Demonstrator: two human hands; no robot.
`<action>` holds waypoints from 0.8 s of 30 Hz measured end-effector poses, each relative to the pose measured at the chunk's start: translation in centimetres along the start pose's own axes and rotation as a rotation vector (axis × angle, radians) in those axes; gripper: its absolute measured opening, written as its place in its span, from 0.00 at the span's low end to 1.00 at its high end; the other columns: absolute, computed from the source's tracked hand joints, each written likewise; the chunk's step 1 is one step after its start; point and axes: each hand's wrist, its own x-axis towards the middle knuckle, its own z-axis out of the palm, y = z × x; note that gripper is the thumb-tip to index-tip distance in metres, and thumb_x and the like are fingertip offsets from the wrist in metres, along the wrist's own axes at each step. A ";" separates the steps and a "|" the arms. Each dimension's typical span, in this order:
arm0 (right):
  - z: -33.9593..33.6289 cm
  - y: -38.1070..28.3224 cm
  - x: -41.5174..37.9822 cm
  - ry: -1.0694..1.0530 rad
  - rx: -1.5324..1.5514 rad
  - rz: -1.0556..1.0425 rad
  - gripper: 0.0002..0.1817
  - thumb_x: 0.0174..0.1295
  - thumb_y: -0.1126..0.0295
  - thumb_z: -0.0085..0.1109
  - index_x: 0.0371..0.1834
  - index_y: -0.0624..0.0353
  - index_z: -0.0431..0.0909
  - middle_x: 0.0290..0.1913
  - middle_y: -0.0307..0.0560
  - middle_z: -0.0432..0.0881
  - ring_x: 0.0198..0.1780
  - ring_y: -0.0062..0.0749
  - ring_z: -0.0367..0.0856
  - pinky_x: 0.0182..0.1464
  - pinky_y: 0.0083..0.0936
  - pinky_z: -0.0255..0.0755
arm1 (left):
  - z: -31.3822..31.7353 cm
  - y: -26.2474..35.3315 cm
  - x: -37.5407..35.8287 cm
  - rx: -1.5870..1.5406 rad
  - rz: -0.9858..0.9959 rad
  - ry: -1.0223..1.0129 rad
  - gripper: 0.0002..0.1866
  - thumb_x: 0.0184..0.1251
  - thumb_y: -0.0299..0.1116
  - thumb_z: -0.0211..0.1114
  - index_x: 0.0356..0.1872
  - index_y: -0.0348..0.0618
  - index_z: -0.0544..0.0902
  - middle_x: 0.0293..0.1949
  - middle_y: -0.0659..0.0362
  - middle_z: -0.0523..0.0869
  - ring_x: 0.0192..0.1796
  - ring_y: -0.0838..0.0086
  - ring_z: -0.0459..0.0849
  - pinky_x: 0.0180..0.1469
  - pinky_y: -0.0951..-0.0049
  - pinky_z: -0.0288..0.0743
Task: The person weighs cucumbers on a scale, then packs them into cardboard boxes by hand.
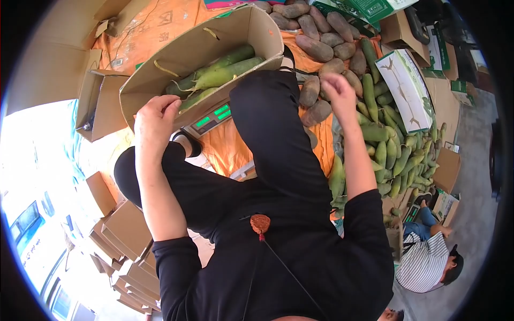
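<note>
1. Black top (pixel 300 278) lies closest to us, with a carved reddish pendant (pixel 261 223) hanging on a dark cord over it; beyond stretch our black trousers (pixel 267 123), knees apart.
2. Our left hand (pixel 155 117) is at the near rim of an uncovered carton (pixel 243 32). Its fingers are bent and its thumb lies close to them; we cannot tell whether it grips the cardboard.
3. Inside that carton, we see several long green radishes (pixel 227 74) lying lengthwise, below 2 rope loops on the far wall.
4. Our right hand (pixel 340 91) is raised over brownish roots (pixel 316 49), loosely half curled, with nothing visible in its grasp.
5. Just below the carton's near side, a scale (pixel 211 119) shows green-lit displays, beside an orange sheet (pixel 227 147).
6. To our right, more green radishes form a heap (pixel 396 155), with a printed box (pixel 407 91) tilted against it.
7. Farther right, we see 1 other person (pixel 425 262) in a striped shirt.
</note>
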 end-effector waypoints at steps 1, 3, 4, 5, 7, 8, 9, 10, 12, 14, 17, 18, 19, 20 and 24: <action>-0.7 2.8 -1.7 0.013 -0.022 0.041 0.11 0.61 0.75 0.60 0.46 0.64 0.79 0.40 0.39 0.83 0.42 0.20 0.79 0.47 0.19 0.73 | 0.0 0.0 0.1 0.002 0.004 -0.006 0.10 0.61 0.34 0.63 0.38 0.40 0.86 0.32 0.52 0.85 0.36 0.60 0.84 0.42 0.67 0.75; -1.4 6.5 -5.5 0.037 -0.036 0.137 0.09 0.61 0.75 0.60 0.44 0.64 0.79 0.37 0.39 0.83 0.40 0.20 0.78 0.45 0.20 0.73 | 0.2 -0.1 0.2 0.016 0.025 -0.004 0.10 0.61 0.33 0.63 0.38 0.40 0.85 0.32 0.53 0.85 0.35 0.61 0.84 0.42 0.68 0.75; -1.6 7.6 -7.2 0.003 -0.116 0.191 0.09 0.60 0.75 0.60 0.44 0.63 0.79 0.35 0.40 0.82 0.38 0.21 0.78 0.43 0.21 0.73 | 0.2 0.1 0.3 0.016 0.030 -0.010 0.10 0.61 0.33 0.63 0.38 0.40 0.85 0.32 0.53 0.85 0.35 0.61 0.84 0.42 0.68 0.75; -1.7 8.8 -9.0 -0.031 -0.195 0.245 0.10 0.59 0.75 0.60 0.43 0.63 0.80 0.34 0.41 0.82 0.37 0.22 0.78 0.42 0.21 0.73 | 0.2 0.4 0.2 0.009 0.014 -0.007 0.10 0.61 0.33 0.63 0.39 0.40 0.85 0.32 0.53 0.85 0.35 0.61 0.84 0.42 0.68 0.75; -1.8 12.7 -12.5 -0.093 -0.268 0.386 0.08 0.62 0.75 0.59 0.44 0.62 0.79 0.34 0.38 0.82 0.38 0.21 0.78 0.43 0.21 0.73 | 0.4 0.5 0.3 -0.001 0.007 -0.012 0.10 0.61 0.33 0.63 0.39 0.40 0.85 0.32 0.52 0.85 0.35 0.62 0.84 0.42 0.68 0.75; -1.6 13.0 -13.8 -0.124 -0.303 0.396 0.08 0.61 0.75 0.59 0.43 0.62 0.79 0.33 0.39 0.82 0.37 0.21 0.79 0.42 0.22 0.74 | 0.5 0.1 0.4 0.008 0.026 0.000 0.10 0.61 0.33 0.63 0.39 0.40 0.85 0.32 0.52 0.85 0.35 0.62 0.84 0.42 0.69 0.75; -1.3 13.3 -14.9 -0.150 -0.341 0.408 0.08 0.61 0.75 0.59 0.42 0.63 0.80 0.32 0.41 0.82 0.36 0.22 0.79 0.41 0.22 0.74 | 0.7 -0.2 0.6 0.013 0.049 0.009 0.10 0.61 0.33 0.63 0.39 0.40 0.85 0.32 0.52 0.85 0.35 0.62 0.84 0.42 0.69 0.75; -1.0 15.5 -16.2 -0.170 -0.382 0.419 0.08 0.60 0.74 0.59 0.42 0.63 0.80 0.31 0.42 0.82 0.35 0.23 0.80 0.40 0.23 0.74 | 0.7 -0.2 0.6 0.013 0.059 0.007 0.10 0.61 0.34 0.63 0.40 0.40 0.85 0.34 0.52 0.85 0.36 0.62 0.84 0.42 0.69 0.75; -1.0 17.7 -18.3 -0.213 -0.433 0.477 0.11 0.58 0.70 0.59 0.43 0.60 0.81 0.35 0.49 0.83 0.39 0.33 0.82 0.43 0.28 0.75 | 0.8 -0.7 0.8 0.025 0.055 -0.004 0.10 0.62 0.33 0.63 0.40 0.40 0.85 0.36 0.52 0.86 0.38 0.65 0.85 0.44 0.71 0.75; -0.8 18.7 -19.7 -0.216 -0.443 0.535 0.13 0.57 0.67 0.58 0.43 0.58 0.82 0.40 0.55 0.85 0.43 0.42 0.84 0.46 0.32 0.75 | 0.9 -1.2 0.9 0.021 0.065 -0.012 0.10 0.63 0.33 0.63 0.41 0.40 0.86 0.36 0.55 0.87 0.38 0.71 0.85 0.43 0.74 0.75; -0.7 21.4 -21.2 -0.218 -0.379 0.694 0.14 0.55 0.67 0.60 0.43 0.59 0.82 0.39 0.54 0.85 0.43 0.40 0.84 0.47 0.30 0.75 | 0.8 -0.5 0.8 0.023 0.045 -0.028 0.10 0.64 0.33 0.63 0.42 0.40 0.86 0.35 0.57 0.88 0.38 0.76 0.84 0.43 0.76 0.74; -1.0 21.4 -21.2 -0.221 -0.313 0.745 0.14 0.55 0.67 0.61 0.44 0.59 0.82 0.39 0.54 0.85 0.43 0.40 0.84 0.48 0.30 0.75 | 0.8 -0.5 0.8 0.025 0.037 -0.021 0.10 0.64 0.33 0.63 0.42 0.41 0.86 0.36 0.56 0.88 0.39 0.74 0.84 0.44 0.75 0.75; -1.3 21.3 -21.2 -0.224 -0.246 0.796 0.14 0.54 0.68 0.62 0.44 0.59 0.82 0.39 0.53 0.85 0.44 0.39 0.84 0.48 0.29 0.75 | 0.8 -0.5 0.8 0.027 0.029 -0.015 0.10 0.64 0.32 0.63 0.42 0.41 0.85 0.38 0.55 0.87 0.41 0.72 0.85 0.46 0.73 0.75; -1.5 21.3 -21.3 -0.209 -0.246 0.805 0.14 0.54 0.68 0.62 0.44 0.59 0.82 0.39 0.53 0.85 0.44 0.39 0.84 0.48 0.29 0.75 | 0.8 -0.7 0.8 0.038 0.041 -0.017 0.10 0.64 0.32 0.63 0.42 0.41 0.85 0.38 0.55 0.87 0.40 0.74 0.85 0.45 0.74 0.75; -3.1 21.2 -21.3 -0.102 -0.326 0.730 0.12 0.55 0.73 0.61 0.43 0.65 0.80 0.31 0.43 0.83 0.30 0.25 0.80 0.36 0.24 0.75 | 0.8 -0.4 0.8 0.050 -0.007 -0.021 0.09 0.64 0.31 0.64 0.42 0.40 0.85 0.35 0.55 0.87 0.38 0.77 0.84 0.43 0.76 0.74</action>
